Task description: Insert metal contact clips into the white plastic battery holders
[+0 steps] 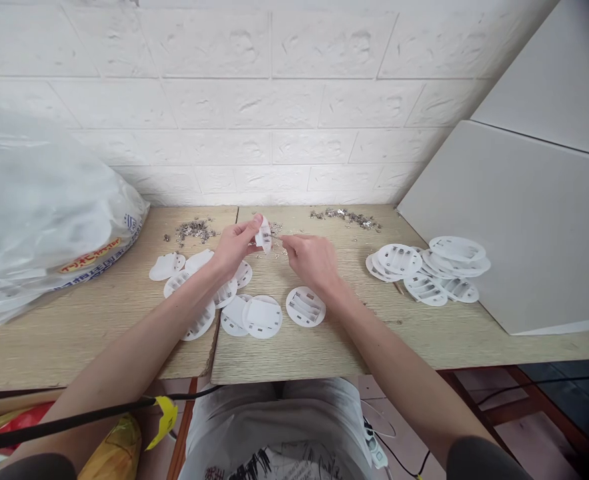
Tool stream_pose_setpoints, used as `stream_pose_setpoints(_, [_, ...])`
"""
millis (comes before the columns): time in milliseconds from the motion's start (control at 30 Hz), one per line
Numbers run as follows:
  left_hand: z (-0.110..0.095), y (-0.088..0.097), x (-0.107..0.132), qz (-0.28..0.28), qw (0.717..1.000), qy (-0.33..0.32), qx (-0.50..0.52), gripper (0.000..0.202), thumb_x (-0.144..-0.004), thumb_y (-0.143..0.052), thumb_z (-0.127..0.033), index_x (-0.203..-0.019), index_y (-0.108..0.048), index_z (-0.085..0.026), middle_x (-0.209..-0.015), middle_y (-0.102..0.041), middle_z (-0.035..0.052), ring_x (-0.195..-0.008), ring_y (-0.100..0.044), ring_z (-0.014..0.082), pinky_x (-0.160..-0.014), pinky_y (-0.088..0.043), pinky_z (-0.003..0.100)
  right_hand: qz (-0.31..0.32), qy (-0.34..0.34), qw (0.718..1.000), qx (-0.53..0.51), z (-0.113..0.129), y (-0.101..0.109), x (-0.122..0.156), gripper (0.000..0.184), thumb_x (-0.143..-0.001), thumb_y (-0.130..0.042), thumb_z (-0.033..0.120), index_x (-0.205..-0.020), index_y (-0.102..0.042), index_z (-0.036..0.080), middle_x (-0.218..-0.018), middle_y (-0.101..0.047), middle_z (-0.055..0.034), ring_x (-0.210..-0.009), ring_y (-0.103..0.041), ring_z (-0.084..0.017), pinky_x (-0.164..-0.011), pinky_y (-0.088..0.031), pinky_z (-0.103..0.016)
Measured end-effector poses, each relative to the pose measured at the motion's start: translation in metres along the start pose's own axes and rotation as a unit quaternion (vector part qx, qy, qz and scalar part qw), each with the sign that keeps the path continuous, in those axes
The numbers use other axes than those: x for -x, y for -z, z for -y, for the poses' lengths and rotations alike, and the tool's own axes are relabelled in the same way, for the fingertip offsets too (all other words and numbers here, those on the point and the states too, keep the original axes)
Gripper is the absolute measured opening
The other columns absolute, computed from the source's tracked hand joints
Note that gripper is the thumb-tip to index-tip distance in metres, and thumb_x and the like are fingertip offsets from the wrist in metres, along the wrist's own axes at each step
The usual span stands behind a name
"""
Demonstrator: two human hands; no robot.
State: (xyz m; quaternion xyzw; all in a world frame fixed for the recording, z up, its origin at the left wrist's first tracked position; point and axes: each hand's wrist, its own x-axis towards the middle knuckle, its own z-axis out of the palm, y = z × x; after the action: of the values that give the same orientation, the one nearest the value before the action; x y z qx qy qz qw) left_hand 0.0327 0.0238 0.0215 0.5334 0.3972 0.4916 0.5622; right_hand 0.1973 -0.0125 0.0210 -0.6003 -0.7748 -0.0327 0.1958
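My left hand (235, 245) grips a white round plastic battery cover (263, 235), tilted up on edge above the table. My right hand (313, 259) is closed around a thin metal tool (276, 237), whose tip reaches the slotted face of the cover; whether it touches is too small to tell. Below my right wrist lies one white disc (305, 307) with its slots facing up. Two overlapping discs (263, 317) rest near the table's front edge. More discs (198, 323) spread under my left forearm, which partly hides them.
Small metal clips are heaped at the back left (195, 231) and back right (349, 217). Stacked white discs (457, 249) sit at right beside a grey panel (519, 220). A large plastic bag (49, 207) stands at left. A black cable (99, 410) crosses below the table edge.
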Motion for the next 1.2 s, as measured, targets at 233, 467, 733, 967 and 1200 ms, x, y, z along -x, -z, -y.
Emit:
stream_pose_setpoints(233, [0.004, 0.002, -0.002, -0.016, 1.0, 0.007, 0.002, 0.052, -0.067, -0.065, -0.065, -0.074, -0.066, -0.013, -0.071, -0.063, 0.0054, -0.069, -0.058, 0.0138, -0.071, -0.05, 0.03, 0.012, 0.017, 1.0, 0.001, -0.004, 0.0, 0.0, 0.036, -0.093, -0.037, 0.022, -0.103, -0.071, 0.025, -0.088, -0.072, -0.007, -0.075, -0.062, -0.02, -0.057, -0.029, -0.029])
stream_pose_setpoints(467, [0.004, 0.001, -0.001, -0.01, 1.0, 0.003, -0.006, 0.052, -0.067, -0.065, -0.065, -0.074, -0.066, -0.013, -0.072, -0.062, 0.0052, -0.069, -0.057, 0.0136, -0.068, -0.05, 0.029, 0.024, 0.026, 0.999, 0.018, -0.002, 0.001, 0.0, 0.037, -0.094, -0.035, 0.02, -0.101, -0.071, 0.025, -0.085, -0.072, -0.0053, -0.072, -0.061, -0.018, -0.056, -0.028, -0.027])
stream_pose_setpoints(733, [0.005, -0.001, 0.0, -0.015, 1.0, 0.004, -0.011, 0.05, -0.066, -0.067, -0.064, -0.069, -0.065, -0.014, -0.071, -0.062, 0.0048, -0.066, -0.056, 0.0129, -0.067, -0.051, 0.029, 0.034, 0.03, 0.998, 0.045, 0.0, 0.005, 0.0, 0.036, -0.093, -0.035, 0.018, -0.098, -0.07, 0.024, -0.083, -0.071, -0.0045, -0.07, -0.061, -0.017, -0.054, -0.026, -0.027])
stream_pose_setpoints(967, [0.004, -0.004, 0.004, -0.016, 1.0, 0.0, -0.016, 0.046, -0.067, -0.069, -0.06, -0.068, -0.065, -0.014, -0.067, -0.06, 0.0027, -0.066, -0.057, 0.0122, -0.068, -0.052, 0.028, 0.051, 0.04, 0.995, 0.075, 0.006, 0.008, 0.002, 0.035, -0.087, -0.038, 0.008, -0.098, -0.068, 0.021, -0.083, -0.071, -0.0064, -0.069, -0.062, -0.018, -0.055, -0.028, -0.027])
stream_pose_setpoints(1200, [0.005, -0.007, 0.005, -0.005, 0.998, -0.023, -0.059, 0.045, -0.068, -0.068, -0.06, -0.073, -0.069, -0.015, -0.064, -0.058, 0.0018, -0.059, -0.051, 0.0103, -0.059, -0.046, 0.023, 0.084, 0.045, 0.992, 0.08, 0.012, 0.01, 0.004, 0.036, -0.085, -0.039, 0.006, -0.104, -0.067, 0.02, -0.089, -0.071, -0.0096, -0.077, -0.064, -0.02, -0.06, -0.034, -0.027])
